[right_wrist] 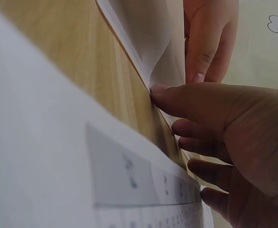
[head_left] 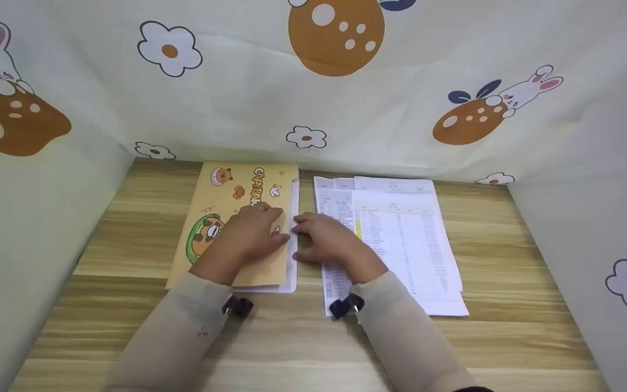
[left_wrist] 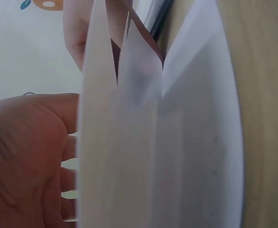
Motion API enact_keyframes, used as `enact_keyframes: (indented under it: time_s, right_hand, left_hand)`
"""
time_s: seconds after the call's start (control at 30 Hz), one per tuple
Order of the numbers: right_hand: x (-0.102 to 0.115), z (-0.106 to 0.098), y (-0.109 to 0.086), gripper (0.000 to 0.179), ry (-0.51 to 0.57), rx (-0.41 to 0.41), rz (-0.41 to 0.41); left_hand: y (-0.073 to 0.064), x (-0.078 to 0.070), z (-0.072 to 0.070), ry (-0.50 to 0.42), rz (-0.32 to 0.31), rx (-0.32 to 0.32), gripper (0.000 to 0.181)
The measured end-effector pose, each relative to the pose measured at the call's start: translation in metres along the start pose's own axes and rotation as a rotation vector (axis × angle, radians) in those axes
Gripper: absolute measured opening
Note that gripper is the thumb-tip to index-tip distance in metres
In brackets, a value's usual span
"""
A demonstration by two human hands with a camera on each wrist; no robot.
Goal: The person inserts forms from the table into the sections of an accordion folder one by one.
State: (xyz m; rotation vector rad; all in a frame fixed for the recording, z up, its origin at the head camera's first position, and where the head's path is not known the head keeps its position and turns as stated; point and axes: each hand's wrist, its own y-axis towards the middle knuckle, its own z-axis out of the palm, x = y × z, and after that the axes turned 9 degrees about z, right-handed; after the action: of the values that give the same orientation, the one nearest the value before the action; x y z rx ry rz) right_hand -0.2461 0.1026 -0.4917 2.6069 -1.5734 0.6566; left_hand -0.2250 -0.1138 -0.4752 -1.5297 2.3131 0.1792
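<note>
And here the folder [head_left: 215, 201] is laid near the worktop [head_left: 504, 326]'s far edge, its cover touched by the left hand [head_left: 251, 234], fingers extended, gripping nothing. White sheets [head_left: 292, 275] are met edge-on by the right hand [head_left: 327, 237], fingers relaxed; by uneven pushing, corners could be creased.

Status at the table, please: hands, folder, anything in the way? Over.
Left hand resting on tan folder. Right hand at its right edge. Printed sheets alongside, beneath right wrist; no obstruction visible.
</note>
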Motion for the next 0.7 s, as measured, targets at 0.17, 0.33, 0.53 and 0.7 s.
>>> enact_keyframes:
  time_s: [0.17,0.33,0.53,0.7]
  right_hand:
    - [0.0,-0.001,0.0,0.062,0.01,0.007,0.012]
    - [0.001,0.0,-0.001,0.06,0.012,-0.001,0.006]
    - [0.001,0.001,-0.001,0.061,0.018,-0.002,-0.005]
    - [0.001,0.001,-0.001,0.062,0.014,-0.024,-0.029]
  left_hand:
    - [0.005,-0.003,-0.003,-0.019,-0.004,0.012,0.072]
    - [0.01,-0.008,-0.003,-0.05,-0.019,0.022,0.071]
    - [0.018,-0.011,-0.003,-0.04,-0.031,0.027,0.069]
    - [0.022,-0.014,-0.01,-0.024,-0.017,0.026,0.071]
